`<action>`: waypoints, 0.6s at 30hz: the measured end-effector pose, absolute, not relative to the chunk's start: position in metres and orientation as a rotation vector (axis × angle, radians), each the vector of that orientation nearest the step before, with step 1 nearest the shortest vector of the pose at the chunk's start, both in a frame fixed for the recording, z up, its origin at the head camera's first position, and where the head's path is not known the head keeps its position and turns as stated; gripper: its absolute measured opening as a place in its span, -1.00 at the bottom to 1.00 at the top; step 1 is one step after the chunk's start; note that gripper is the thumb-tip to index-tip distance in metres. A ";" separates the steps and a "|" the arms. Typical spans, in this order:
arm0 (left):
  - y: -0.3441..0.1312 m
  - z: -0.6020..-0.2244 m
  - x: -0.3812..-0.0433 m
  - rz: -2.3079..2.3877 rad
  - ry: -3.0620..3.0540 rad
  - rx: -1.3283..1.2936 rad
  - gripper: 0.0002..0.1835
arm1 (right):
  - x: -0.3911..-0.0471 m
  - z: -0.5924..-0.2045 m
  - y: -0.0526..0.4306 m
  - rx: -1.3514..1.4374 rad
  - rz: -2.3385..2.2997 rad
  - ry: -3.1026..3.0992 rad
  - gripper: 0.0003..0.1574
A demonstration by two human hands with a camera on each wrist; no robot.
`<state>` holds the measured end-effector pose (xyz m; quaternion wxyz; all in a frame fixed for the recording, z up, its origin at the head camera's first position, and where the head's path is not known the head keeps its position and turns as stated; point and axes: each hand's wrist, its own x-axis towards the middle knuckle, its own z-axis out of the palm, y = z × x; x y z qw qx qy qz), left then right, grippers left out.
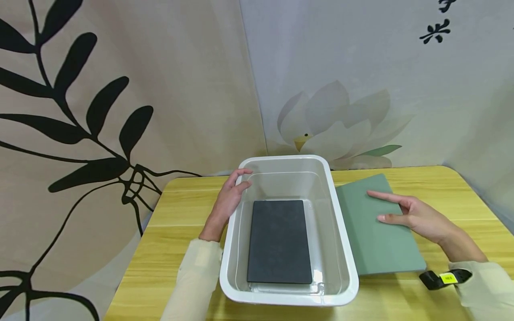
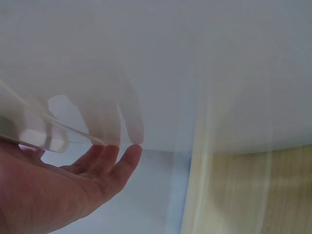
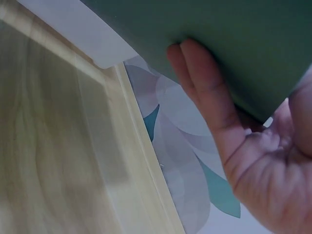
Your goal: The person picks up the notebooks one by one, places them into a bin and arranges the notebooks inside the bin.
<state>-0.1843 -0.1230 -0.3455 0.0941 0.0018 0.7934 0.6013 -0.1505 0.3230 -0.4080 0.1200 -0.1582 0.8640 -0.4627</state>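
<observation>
A white plastic basin point(image 1: 348, 272) stands in the middle of the table in the head view. On its floor lies a dark grey notebook point(image 1: 279, 243). My left hand point(image 1: 228, 203) grips the basin's left rim, thumb over the edge; the left wrist view shows fingertips against the outer wall. A green notebook point(image 1: 373, 240) is at the basin's right side. My right hand point(image 1: 423, 220) holds it by the right edge, thumb and index finger on the upper cover. In the right wrist view other fingers point(image 3: 204, 73) support the notebook from below, raised over the table.
The yellow wood-grain table point(image 1: 180, 223) has its back edge against a printed curtain point(image 1: 192, 89). Dark leaves decorate the curtain's left part, a pale flower its right. A black band with a yellow label point(image 1: 447, 278) sits at my right wrist.
</observation>
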 end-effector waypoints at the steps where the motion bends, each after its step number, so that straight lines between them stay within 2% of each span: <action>1: -0.123 -0.345 -0.184 1.785 2.352 0.006 -0.57 | -0.151 -0.407 0.324 -0.467 -1.349 2.531 -0.20; 18: -0.124 -0.342 -0.183 1.791 2.318 -0.008 -0.56 | -0.151 -0.398 0.329 -0.457 -1.287 2.583 -0.19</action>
